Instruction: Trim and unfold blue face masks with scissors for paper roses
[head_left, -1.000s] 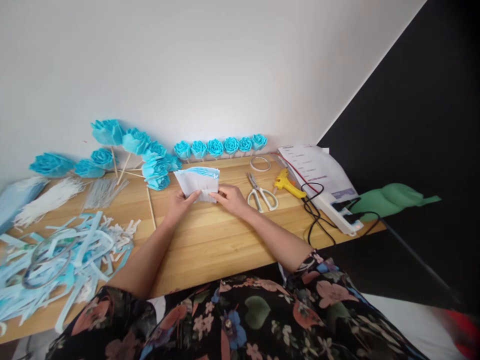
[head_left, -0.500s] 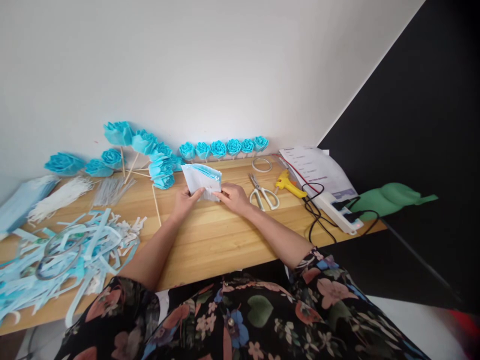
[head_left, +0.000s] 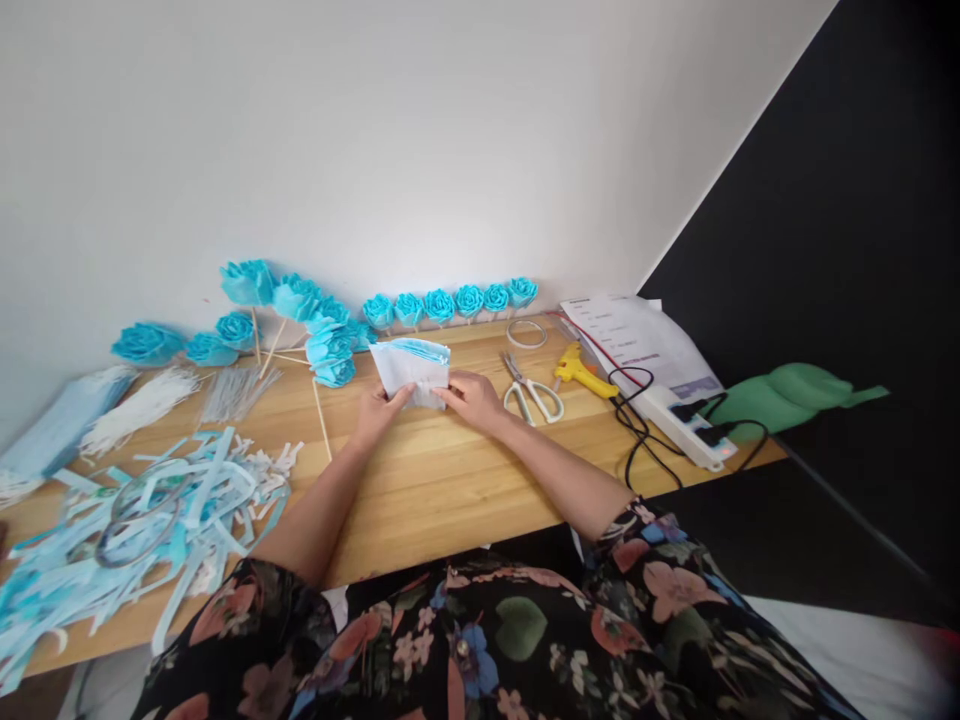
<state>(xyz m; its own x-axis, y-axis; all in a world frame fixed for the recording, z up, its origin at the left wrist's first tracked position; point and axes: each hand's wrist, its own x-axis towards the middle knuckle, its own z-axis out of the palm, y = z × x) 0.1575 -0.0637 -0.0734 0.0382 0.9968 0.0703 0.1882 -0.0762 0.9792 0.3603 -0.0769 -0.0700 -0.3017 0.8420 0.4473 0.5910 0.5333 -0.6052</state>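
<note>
Between both hands, above the middle of the table, is a stack of mask fabric sheets (head_left: pixel 409 367), white on the side toward me with pale blue layers along the top edge. My left hand (head_left: pixel 379 412) grips its lower left corner, thumb pressed on the white face. At the lower right, my right hand (head_left: pixel 474 400) pinches the stack between thumb and fingers. The fingers behind the sheets are hidden. White-handled scissors (head_left: pixel 533 395) lie just right of my right hand, and a thin wooden stick (head_left: pixel 322 420) lies left of my left hand.
Blue fabric flowers (head_left: pixel 439 306) line the wall, several on sticks at left. Fabric scraps (head_left: pixel 202 490), grey wires (head_left: pixel 234 395), white cords (head_left: pixel 142 410) and blue masks (head_left: pixel 64 425) cover the left side. Rightward are a yellow glue gun (head_left: pixel 585 373), papers (head_left: pixel 645 340) and a power strip (head_left: pixel 686 430).
The view has shifted slightly, so the table's things appear farther right and mostly a little lower. Both hands still hold the stack; its top edge looks more level now.
</note>
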